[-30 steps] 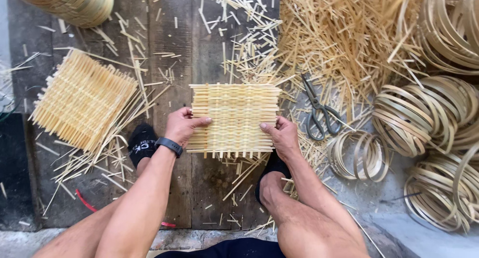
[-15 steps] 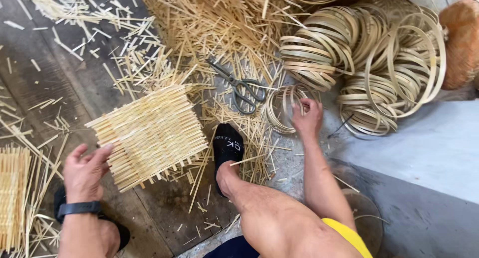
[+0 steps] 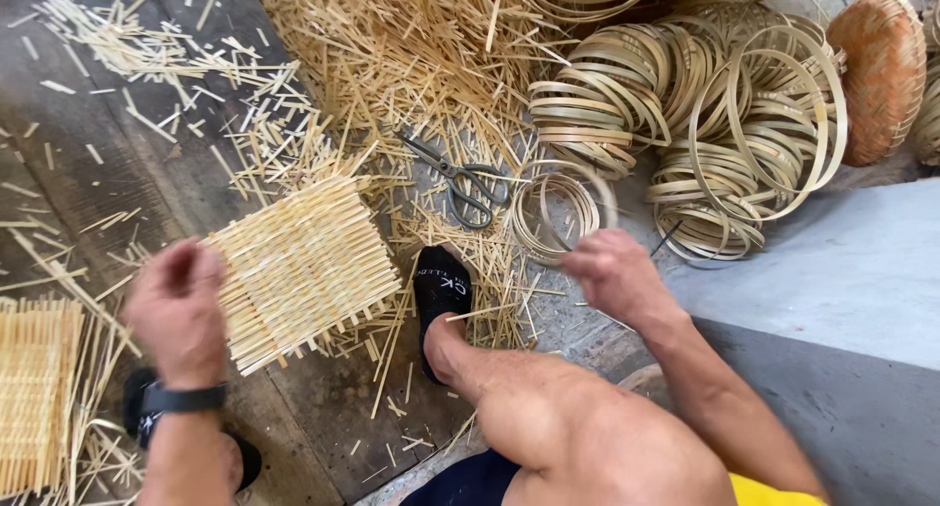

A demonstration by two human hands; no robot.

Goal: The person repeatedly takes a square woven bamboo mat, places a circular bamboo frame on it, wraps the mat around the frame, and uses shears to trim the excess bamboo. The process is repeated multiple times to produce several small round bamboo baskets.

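My left hand (image 3: 176, 310) grips the left edge of a square woven bamboo mat (image 3: 304, 266) that lies tilted on the dark wooden boards. To its right, my right hand (image 3: 612, 271) is pinched on a thin bamboo ring (image 3: 599, 188), raised just above a small stack of rings (image 3: 548, 217). The ring is blurred. A pair of scissors (image 3: 460, 178) lies among loose bamboo strips between the mat and the stack. My foot in a black sock (image 3: 443, 291) rests beside the mat.
Large piles of bamboo hoops (image 3: 744, 124) fill the upper right, with a round woven basket (image 3: 881, 75) behind them. A heap of cut bamboo strips (image 3: 411, 56) covers the top middle. Another woven mat (image 3: 34, 398) lies at the left edge. A grey concrete slab (image 3: 842, 271) is at the right.
My view has swung right. My right hand let go of the mat, reached to the ring stack and now lifts a ring. My left hand keeps the mat, which has tilted.
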